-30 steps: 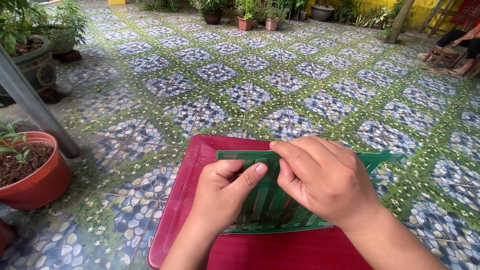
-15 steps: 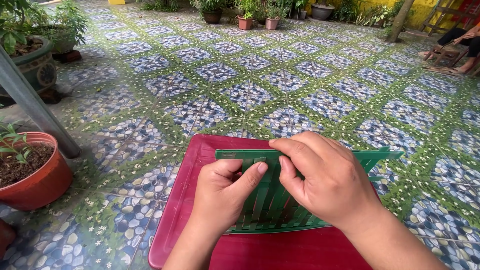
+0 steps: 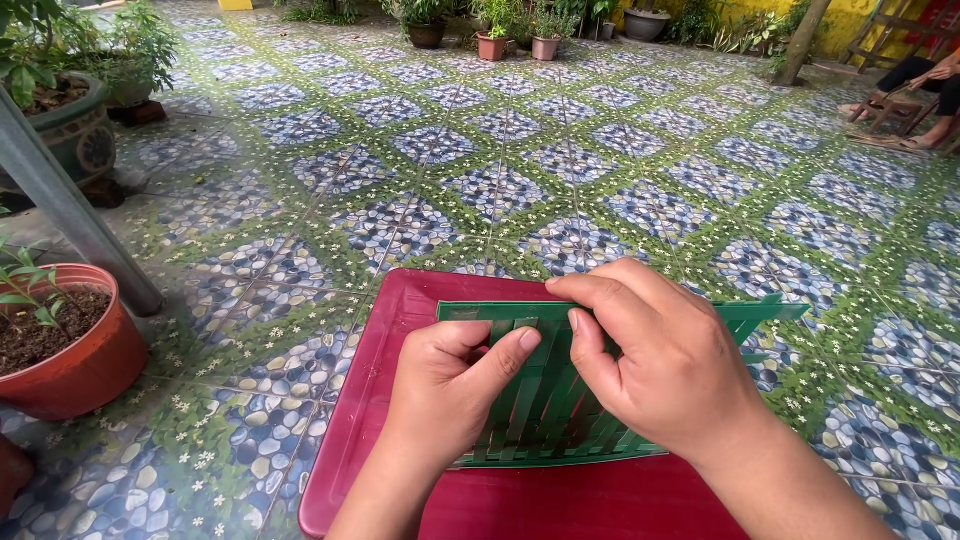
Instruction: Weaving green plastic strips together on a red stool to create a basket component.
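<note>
Green woven leaf mat [image 3: 560, 415] lies crosswise on the red counter [image 3: 400, 330]; left hand [image 3: 445, 395] and right hand [image 3: 660, 365] pinch its strips.

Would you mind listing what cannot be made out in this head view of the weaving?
- Middle of the green woven strips: covered by the left hand and right hand.
- Red tray: near side cut off by the bottom edge.
- Seated person: cut off by the right edge; only legs and a hand show.
- Orange pot: partly cut off by the left edge.
</note>
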